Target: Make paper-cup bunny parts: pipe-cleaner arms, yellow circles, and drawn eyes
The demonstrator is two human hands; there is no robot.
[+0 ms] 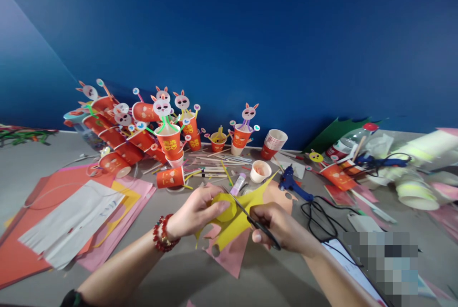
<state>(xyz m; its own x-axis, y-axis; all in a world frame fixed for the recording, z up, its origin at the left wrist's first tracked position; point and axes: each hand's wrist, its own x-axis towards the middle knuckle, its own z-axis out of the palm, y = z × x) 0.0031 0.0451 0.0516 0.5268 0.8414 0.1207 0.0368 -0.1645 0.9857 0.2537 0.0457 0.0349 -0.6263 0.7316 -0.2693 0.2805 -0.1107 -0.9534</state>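
- We judge the step in hand to be cutting a round shape from yellow paper.
- Our left grip (196, 211) is closed on the flat yellow paper disc (232, 210), thumb on top; we cannot tell if it is fully freed from the irregular yellow paper sheet (231, 236) beside it.
- Our right grip (281, 225) is closed around the black-handled metal scissors (261, 229).
- The disc lies above the table (282, 283), near the pink paper scrap (238, 259).
- The next move seems to call for turning the disc while the blades follow its edge.
- The scissors' long axis slants, tips away and leftward; the sheet's runs from near-left to far-right.
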